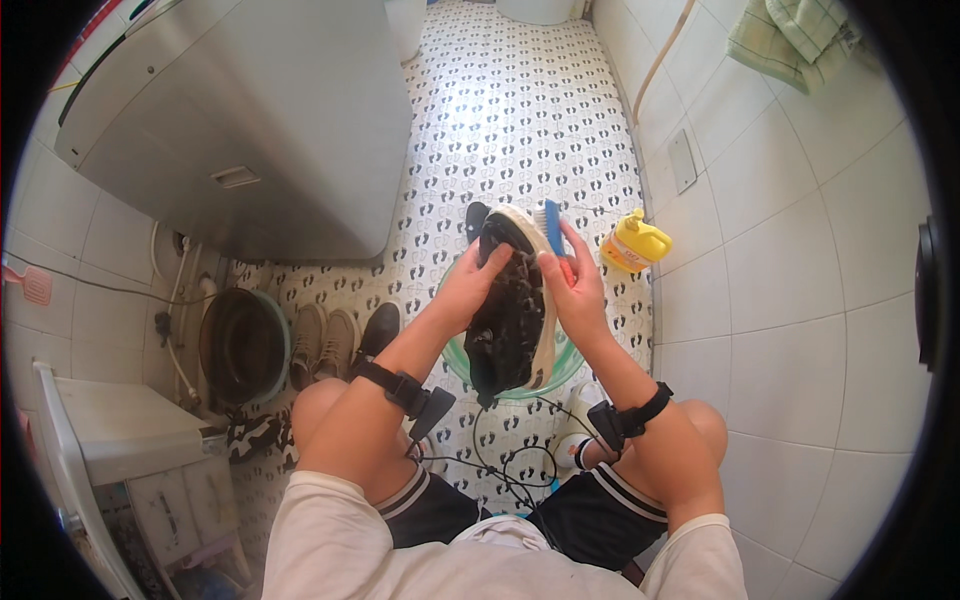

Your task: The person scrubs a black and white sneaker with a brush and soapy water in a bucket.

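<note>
A black shoe [503, 325] with a white sole is held tilted over a pale green basin [457, 362]; wet streaks and bits of suds show on its upper. My left hand [470, 287] grips it from the left, with the thumb at its opening. In my right hand [577, 297] is a scrub brush [553, 228] with a blue back, white bristles and a red part near my fingers. Its bristles face the edge of the sole, and I cannot tell if they touch it. Behind the shoe shows another dark piece [477, 214], partly hidden.
A yellow jug [637, 243] stands right of the basin by the tiled wall. To the left are brown shoes [338, 340], a dark shoe [381, 327], a dark round tub [243, 347] and a large grey appliance [270, 120]. Black cables [520, 470] hang between my legs.
</note>
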### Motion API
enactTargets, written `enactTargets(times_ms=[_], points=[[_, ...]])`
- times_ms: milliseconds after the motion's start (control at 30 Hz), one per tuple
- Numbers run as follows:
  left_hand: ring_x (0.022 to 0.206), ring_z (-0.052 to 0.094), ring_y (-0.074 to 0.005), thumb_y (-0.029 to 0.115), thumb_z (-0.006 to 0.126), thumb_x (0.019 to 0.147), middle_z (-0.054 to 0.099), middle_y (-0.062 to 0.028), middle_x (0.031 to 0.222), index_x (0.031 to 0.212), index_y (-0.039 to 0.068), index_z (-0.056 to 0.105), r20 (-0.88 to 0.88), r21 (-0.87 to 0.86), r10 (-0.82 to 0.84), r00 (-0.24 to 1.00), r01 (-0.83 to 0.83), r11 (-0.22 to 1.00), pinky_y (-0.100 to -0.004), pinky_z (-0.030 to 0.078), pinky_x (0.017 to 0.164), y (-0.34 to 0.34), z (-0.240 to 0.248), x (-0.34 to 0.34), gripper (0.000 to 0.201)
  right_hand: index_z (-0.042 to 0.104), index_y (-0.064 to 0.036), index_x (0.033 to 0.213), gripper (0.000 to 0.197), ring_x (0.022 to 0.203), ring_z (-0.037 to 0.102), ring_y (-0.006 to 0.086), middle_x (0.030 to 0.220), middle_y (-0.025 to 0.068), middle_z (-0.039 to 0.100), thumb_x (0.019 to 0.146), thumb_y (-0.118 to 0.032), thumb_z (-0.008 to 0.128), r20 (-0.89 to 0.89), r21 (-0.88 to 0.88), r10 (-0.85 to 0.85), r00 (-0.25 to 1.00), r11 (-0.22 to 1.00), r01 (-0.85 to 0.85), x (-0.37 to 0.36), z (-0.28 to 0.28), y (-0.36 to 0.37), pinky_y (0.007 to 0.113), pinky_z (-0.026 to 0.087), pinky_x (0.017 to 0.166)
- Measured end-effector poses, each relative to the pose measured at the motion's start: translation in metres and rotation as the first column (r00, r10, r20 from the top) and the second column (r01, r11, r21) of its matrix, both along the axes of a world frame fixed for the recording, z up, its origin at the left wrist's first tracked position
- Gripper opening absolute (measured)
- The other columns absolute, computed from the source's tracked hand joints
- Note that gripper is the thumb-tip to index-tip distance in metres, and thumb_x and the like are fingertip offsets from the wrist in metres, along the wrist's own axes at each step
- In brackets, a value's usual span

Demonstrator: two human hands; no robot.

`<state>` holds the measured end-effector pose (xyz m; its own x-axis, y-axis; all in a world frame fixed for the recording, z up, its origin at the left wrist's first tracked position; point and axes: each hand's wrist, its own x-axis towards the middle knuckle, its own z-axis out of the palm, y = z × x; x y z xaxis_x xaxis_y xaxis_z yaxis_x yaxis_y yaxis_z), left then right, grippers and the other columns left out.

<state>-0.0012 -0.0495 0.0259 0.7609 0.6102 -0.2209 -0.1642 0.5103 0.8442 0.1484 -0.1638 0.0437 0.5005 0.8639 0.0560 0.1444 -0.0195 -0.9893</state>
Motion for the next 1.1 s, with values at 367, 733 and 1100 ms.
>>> enactTargets(times_ms=[367, 733, 1100], points=[[0.116, 0.057, -0.0161, 0.036, 0.06, 0.102, 0.061, -0.0092, 0.128, 0.142, 0.004, 0.047, -0.065, 0.137, 0.18, 0.981, -0.17, 0.976, -0.0309, 0.045, 0.101, 0.002, -0.012, -0.001, 0.052, 0.049, -0.0077, 0.146, 0.046, 0.061, 0.056, 0.0209, 0.077, 0.0098, 0.06, 0.101, -0.015, 0.054, 0.356, 0.083, -0.129, 0.925, 0.991, 0.107, -0.017, 0.028, -0.016, 0.034, 0.048, 0.063], [0.121, 0.057, -0.021, 0.031, 0.061, 0.102, 0.061, -0.0136, 0.134, 0.146, 0.003, 0.046, -0.155, 0.355, 0.251, 0.955, -0.184, 0.917, -0.0323, 0.042, 0.106, -0.005, -0.007, 0.002, 0.054, 0.052, -0.0122, 0.145, 0.048, 0.071, 0.064, 0.0318, 0.088, 0.0154, 0.063, 0.098, -0.016, 0.058, 0.661, 0.089, -0.05, 0.748, 0.996, -0.012, -0.003, 0.025, -0.013, 0.041, 0.053, 0.064], [0.114, 0.063, -0.0219, 0.03, 0.062, 0.1, 0.066, -0.0166, 0.125, 0.141, 0.001, 0.051, -0.18, 0.499, 0.351, 0.919, -0.222, 0.838, -0.0321, 0.046, 0.1, -0.002, -0.012, 0.004, 0.051, 0.053, -0.019, 0.146, 0.051, 0.062, 0.063, 0.03, 0.078, 0.012, 0.059, 0.096, -0.016, 0.062, 0.742, 0.013, 0.037, 0.67, 0.997, -0.07, 0.004, 0.041, -0.013, 0.04, 0.05, 0.057]])
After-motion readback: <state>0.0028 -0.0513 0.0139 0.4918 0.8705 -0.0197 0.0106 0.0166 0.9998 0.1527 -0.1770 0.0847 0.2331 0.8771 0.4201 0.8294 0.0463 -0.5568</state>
